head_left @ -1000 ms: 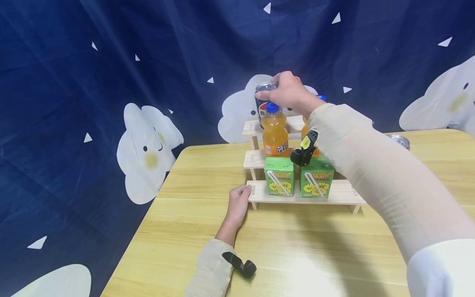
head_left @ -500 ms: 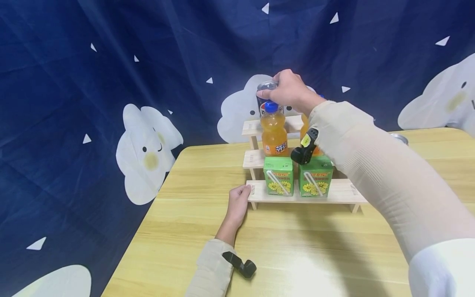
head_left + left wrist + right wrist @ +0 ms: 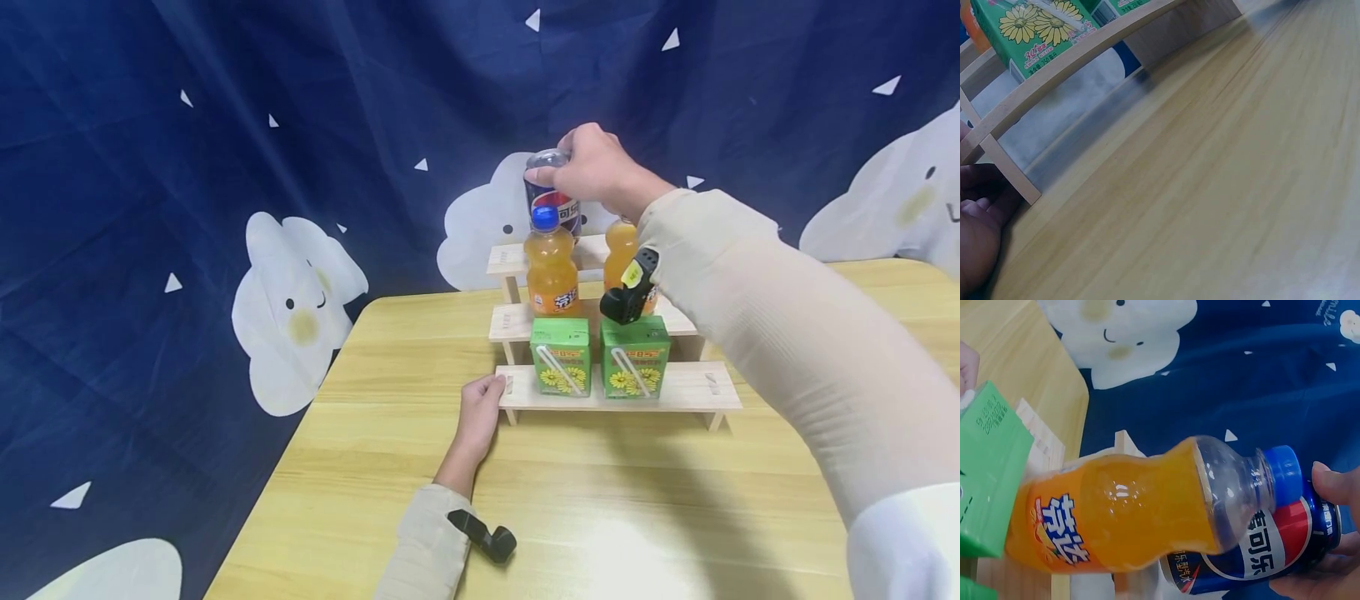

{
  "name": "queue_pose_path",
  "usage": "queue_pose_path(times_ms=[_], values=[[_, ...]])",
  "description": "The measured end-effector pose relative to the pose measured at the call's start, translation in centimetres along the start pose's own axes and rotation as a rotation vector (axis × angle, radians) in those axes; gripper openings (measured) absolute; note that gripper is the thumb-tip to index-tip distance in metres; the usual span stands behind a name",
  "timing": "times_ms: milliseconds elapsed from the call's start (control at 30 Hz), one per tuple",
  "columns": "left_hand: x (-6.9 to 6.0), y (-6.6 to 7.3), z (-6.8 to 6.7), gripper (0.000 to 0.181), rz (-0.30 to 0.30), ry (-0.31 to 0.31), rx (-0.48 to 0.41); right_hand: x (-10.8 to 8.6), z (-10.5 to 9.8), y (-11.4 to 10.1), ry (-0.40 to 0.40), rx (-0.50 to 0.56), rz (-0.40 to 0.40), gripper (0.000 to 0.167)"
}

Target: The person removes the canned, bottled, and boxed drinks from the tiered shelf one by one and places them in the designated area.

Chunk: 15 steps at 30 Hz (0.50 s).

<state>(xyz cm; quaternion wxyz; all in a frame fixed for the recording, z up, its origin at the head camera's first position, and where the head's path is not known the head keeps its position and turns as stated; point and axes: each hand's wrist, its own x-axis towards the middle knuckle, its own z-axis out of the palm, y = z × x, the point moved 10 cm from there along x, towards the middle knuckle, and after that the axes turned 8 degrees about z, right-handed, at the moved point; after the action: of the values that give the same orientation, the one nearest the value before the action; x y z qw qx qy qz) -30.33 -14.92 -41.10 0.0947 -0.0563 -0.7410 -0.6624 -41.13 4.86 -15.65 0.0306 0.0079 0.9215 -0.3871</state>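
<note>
My right hand point(image 3: 603, 171) grips a dark blue Pepsi can point(image 3: 558, 200) around its top, over the top tier of a stepped wooden rack point(image 3: 686, 387). Whether the can's base touches that tier cannot be told. In the right wrist view the can point(image 3: 1266, 550) lies partly behind an orange soda bottle point(image 3: 1116, 512) with a blue cap. With thumb above and fingers below, my left hand point(image 3: 480, 412) holds the left end of the lowest tier. Two green drink cartons, left point(image 3: 561, 358) and right point(image 3: 633, 358), stand on that tier.
On the middle tier are the left soda bottle point(image 3: 552, 271) and a second one point(image 3: 619, 250), partly hidden by the right wrist camera point(image 3: 630, 287). A dark blue curtain point(image 3: 375, 100) hangs behind the wooden table point(image 3: 375, 467).
My right hand has moved the can rightward and a little up, turning its label. The can at the table's right is now hidden behind my right arm. My left hand stays put.
</note>
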Motion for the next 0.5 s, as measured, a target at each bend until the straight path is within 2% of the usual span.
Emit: queue_pose_path(times_ms=[33,200,500], values=[[-0.1,0.4,0.0,0.028,0.002,0.0,0.006,0.0,-0.1,0.0,0.003,-0.002,-0.003,0.057],[-0.2,0.5,-0.2,0.029,-0.016,-0.004,0.021,0.0,-0.7,0.4,0.017,-0.011,-0.004,0.059],[-0.2,0.6,-0.2,0.028,-0.03,-0.009,0.039,0.3,-1.7,1.5,0.024,-0.036,0.008,0.075]])
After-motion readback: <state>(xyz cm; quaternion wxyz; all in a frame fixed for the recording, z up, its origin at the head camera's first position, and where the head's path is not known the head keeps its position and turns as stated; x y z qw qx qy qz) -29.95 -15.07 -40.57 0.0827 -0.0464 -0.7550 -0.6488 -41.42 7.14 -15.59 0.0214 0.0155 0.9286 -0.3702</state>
